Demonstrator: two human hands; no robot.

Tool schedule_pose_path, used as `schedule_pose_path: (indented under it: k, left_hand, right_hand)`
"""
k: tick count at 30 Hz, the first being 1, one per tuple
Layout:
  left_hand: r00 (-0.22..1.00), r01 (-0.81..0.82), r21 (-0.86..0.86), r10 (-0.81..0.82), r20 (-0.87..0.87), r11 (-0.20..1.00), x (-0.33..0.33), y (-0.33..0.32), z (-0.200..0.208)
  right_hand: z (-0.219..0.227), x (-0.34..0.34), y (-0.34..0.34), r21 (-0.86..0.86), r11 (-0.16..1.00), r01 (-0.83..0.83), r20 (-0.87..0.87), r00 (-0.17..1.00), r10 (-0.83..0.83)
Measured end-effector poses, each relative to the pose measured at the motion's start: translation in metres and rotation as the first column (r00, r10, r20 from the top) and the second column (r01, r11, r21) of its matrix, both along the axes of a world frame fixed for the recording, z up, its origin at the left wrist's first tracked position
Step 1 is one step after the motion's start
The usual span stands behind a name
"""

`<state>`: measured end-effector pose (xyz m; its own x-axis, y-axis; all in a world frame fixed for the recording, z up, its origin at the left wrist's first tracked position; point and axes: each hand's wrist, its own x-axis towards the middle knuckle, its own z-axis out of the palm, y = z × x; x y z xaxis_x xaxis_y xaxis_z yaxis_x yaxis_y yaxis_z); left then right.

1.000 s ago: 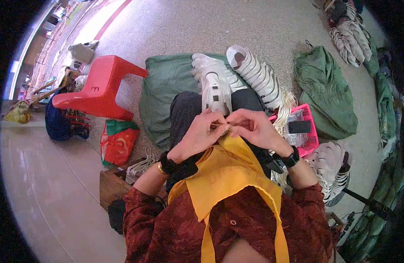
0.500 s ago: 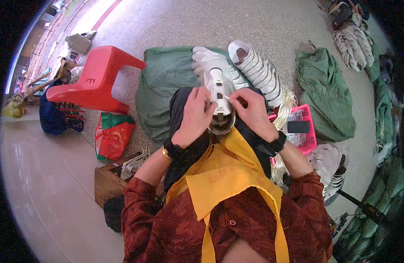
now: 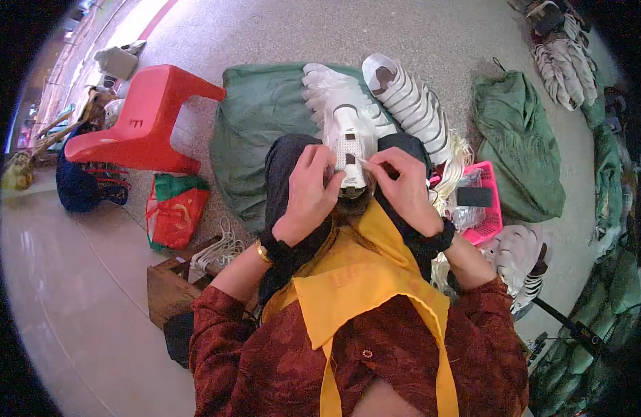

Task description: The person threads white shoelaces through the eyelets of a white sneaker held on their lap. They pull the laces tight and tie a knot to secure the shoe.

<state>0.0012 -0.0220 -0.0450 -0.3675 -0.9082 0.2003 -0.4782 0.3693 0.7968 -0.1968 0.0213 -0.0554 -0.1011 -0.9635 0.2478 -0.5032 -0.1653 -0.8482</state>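
Observation:
A white shoe upper (image 3: 348,144) lies between my knees, its perforated strip with dark openings facing up. My left hand (image 3: 309,191) is at its left edge, thumb and fingers pinched together there; whether they grip the edge or a lace is hidden. On the other side my right hand (image 3: 404,184) pinches a thin white shoelace (image 3: 363,160) that runs across toward the middle of the upper. A dark rounded part of the upper shows below my fingertips. Beyond it, a fanned stack of white shoe uppers (image 3: 327,87) rests on a green sack (image 3: 254,104).
Another row of nested white uppers (image 3: 411,97) lies beside it. Bundled cream laces (image 3: 459,154) lie near a pink basket (image 3: 499,201) holding a dark flat object. A red plastic chair (image 3: 143,118) and a red-green bag (image 3: 176,212) are left; a green sack (image 3: 518,146) is right.
The view has shifted slightly. My right hand has drawn a little outward and down with the lace, while my left hand stays at the upper's left edge.

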Motion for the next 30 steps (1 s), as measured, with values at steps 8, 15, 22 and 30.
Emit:
schedule_pose_path:
  k: [8, 15, 22, 30]
  left_hand:
    - [1.0, 0.023, -0.053, -0.024, -0.01, 0.998, -0.009, -0.037, -0.006]
    - [0.997, 0.038, -0.043, -0.035, 0.063, 0.998, -0.018, -0.049, -0.01]
    - [0.997, -0.029, -0.112, 0.037, 0.07, 0.993, -0.025, -0.048, -0.015]
    - [0.993, -0.035, -0.158, 0.053, 0.108, 0.987, -0.027, -0.05, -0.017]
  right_hand:
    - [-0.003, -0.006, -0.027, 0.119, 0.984, 0.13, 0.028, 0.991, -0.135]
    - [-0.003, -0.011, -0.036, 0.148, 0.983, 0.112, 0.037, 0.992, -0.119]
    - [-0.015, -0.011, -0.04, 0.141, 0.982, 0.128, 0.02, 0.991, -0.132]
    - [-0.014, -0.008, -0.043, 0.133, 0.985, 0.107, 0.017, 0.994, -0.111]
